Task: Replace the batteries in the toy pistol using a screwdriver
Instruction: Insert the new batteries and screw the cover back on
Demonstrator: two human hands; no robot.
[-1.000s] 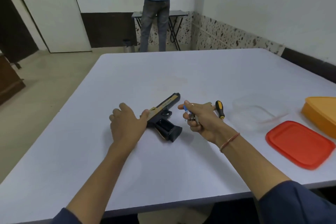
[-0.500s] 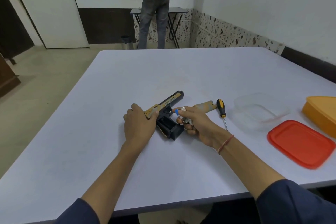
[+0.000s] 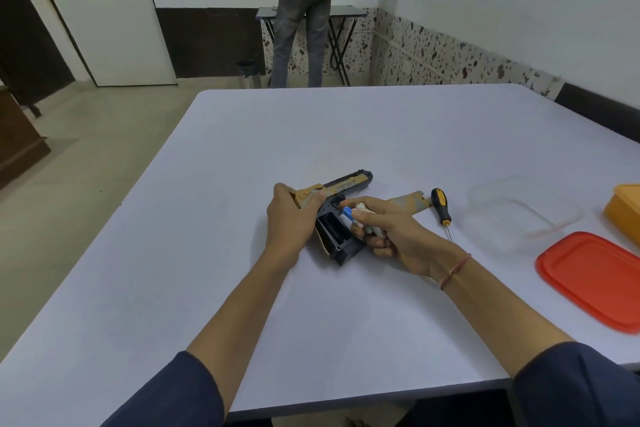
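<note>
Black and tan toy pistol [image 3: 346, 185]; blue-and-white battery [image 3: 346, 216]; yellow-and-black screwdriver handle [image 3: 439, 199]; red lid [image 3: 595, 277]; orange box [image 3: 627, 210]; pale lilac tabletop [image 3: 242, 288]; navy sleeves [image 3: 166, 392]; brown-speckled wall tiles [image 3: 450, 55]; white door [image 3: 114, 10].

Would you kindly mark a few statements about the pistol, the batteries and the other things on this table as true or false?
1. The screwdriver lies on the table, in neither hand. True.
2. The right hand is empty. False: it holds batteries beside the toy pistol.
3. The battery compartment of the toy pistol is open. True.
4. The red lid covers the orange container. False: it lies flat on the table, apart from it.
5. The left hand holds the toy pistol at its rear. True.
</note>
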